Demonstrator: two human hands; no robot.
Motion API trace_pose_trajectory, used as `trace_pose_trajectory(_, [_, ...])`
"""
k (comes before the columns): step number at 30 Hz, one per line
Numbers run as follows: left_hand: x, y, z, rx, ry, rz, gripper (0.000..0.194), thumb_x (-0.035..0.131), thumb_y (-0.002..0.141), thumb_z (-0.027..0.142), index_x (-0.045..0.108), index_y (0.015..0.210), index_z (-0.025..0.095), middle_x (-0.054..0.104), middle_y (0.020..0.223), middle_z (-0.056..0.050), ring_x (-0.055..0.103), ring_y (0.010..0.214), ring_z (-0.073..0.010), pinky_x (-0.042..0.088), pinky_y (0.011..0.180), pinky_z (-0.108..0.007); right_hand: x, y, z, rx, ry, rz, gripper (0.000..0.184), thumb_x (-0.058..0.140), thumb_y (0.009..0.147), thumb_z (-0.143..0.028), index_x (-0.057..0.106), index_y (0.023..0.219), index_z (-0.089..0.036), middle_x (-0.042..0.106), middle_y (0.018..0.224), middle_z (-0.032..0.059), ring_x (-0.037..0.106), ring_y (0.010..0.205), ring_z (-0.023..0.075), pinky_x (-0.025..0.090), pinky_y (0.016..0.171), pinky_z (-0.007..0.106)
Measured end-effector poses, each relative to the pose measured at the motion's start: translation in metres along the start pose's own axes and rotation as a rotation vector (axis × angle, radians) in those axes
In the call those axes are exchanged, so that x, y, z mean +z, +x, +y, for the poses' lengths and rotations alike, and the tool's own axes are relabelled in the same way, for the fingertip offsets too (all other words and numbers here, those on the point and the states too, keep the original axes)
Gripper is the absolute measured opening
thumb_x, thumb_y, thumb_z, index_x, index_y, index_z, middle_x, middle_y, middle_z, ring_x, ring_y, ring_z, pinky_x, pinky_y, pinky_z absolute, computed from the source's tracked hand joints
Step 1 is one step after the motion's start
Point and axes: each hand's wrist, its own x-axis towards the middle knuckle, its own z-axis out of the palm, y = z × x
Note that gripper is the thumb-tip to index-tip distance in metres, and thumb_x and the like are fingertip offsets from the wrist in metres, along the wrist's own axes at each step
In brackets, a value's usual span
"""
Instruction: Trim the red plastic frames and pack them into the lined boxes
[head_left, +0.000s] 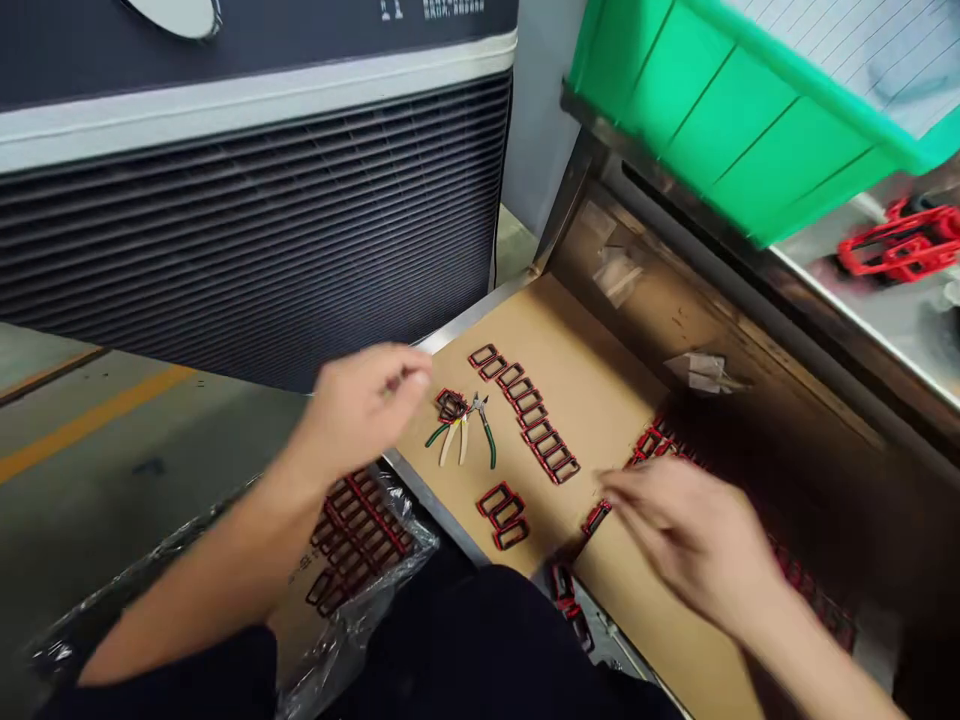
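Observation:
My left hand [367, 405] is raised over the left edge of the cardboard-covered bench, its fingers curled in and no object showing in them. Just right of it lie green-handled cutting pliers [486, 432], a pale-handled tool [454, 438] and a small heap of red-and-black frames [451, 404]. My right hand [682, 530] is over the right part of the bench, blurred, with thumb and fingers pinched together. Its fingertips are close to a red-and-black frame [596, 517]; whether they hold anything I cannot make out. A row of rectangular frames [534, 412] runs between the hands.
Nearer me are several more frames [504, 516]. A plastic-lined box [360, 540] of frames stands lower left. More frames [656, 440] lie in shadow along the back panel. A green bin [735, 110] sits on the upper right shelf, and a dark louvred machine [247, 240] stands behind.

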Motion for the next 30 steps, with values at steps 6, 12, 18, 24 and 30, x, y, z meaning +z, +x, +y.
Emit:
trace_pose_trajectory(6, [0.124, -0.154, -0.025, -0.270, 0.040, -0.459, 0.022, 0.051, 0.088, 0.019, 0.072, 0.093, 0.023, 0.074, 0.092, -0.002, 0.072, 0.080, -0.0167, 0.059, 0.077, -0.027, 0.183, -0.063, -0.006, 0.587, 0.234, -0.328, 0.028, 0.050, 0.090, -0.023, 0.075, 0.103, -0.019, 0.080, 0.098, 0.0094, 0.075, 0.085, 0.0227, 0.056, 0.074, 0.030])
trace_pose_trajectory(12, [0.157, -0.154, -0.025, -0.429, 0.236, -0.358, 0.024, 0.052, 0.093, 0.027, 0.067, 0.111, 0.023, 0.063, 0.121, -0.013, 0.059, 0.119, -0.0292, 0.049, 0.107, -0.041, 0.204, -0.092, -0.014, 0.609, 0.321, -0.346, 0.031, 0.046, 0.092, -0.034, 0.072, 0.102, -0.019, 0.078, 0.087, 0.0071, 0.073, 0.077, 0.0232, 0.053, 0.072, 0.032])
trace_pose_trajectory(18, [0.179, -0.103, -0.046, -0.574, 0.351, -0.241, 0.048, 0.065, 0.084, 0.045, 0.057, 0.120, 0.015, 0.060, 0.120, -0.020, 0.054, 0.120, -0.0404, 0.048, 0.102, -0.053, 0.199, -0.089, -0.026, 0.577, 0.311, -0.280, 0.030, 0.046, 0.092, -0.035, 0.070, 0.103, -0.021, 0.078, 0.093, 0.0077, 0.073, 0.084, 0.0248, 0.051, 0.077, 0.033])
trace_pose_trajectory(24, [0.177, -0.112, -0.042, -0.487, 0.280, -0.299, 0.031, 0.062, 0.086, 0.031, 0.060, 0.116, 0.020, 0.064, 0.116, -0.016, 0.057, 0.118, -0.0356, 0.050, 0.103, -0.046, 0.198, -0.090, -0.029, 0.577, 0.327, -0.252, 0.030, 0.045, 0.093, -0.036, 0.070, 0.101, -0.020, 0.077, 0.092, 0.0079, 0.073, 0.087, 0.0255, 0.050, 0.080, 0.034])
trace_pose_trajectory(30, [0.149, -0.119, -0.007, -0.284, 0.134, -0.239, 0.020, 0.060, 0.086, 0.027, 0.063, 0.106, 0.026, 0.065, 0.116, -0.010, 0.058, 0.120, -0.0293, 0.049, 0.110, -0.043, 0.198, -0.085, -0.027, 0.546, 0.349, -0.208, 0.028, 0.047, 0.093, -0.034, 0.070, 0.102, -0.022, 0.076, 0.092, 0.0069, 0.072, 0.088, 0.0243, 0.050, 0.080, 0.032])
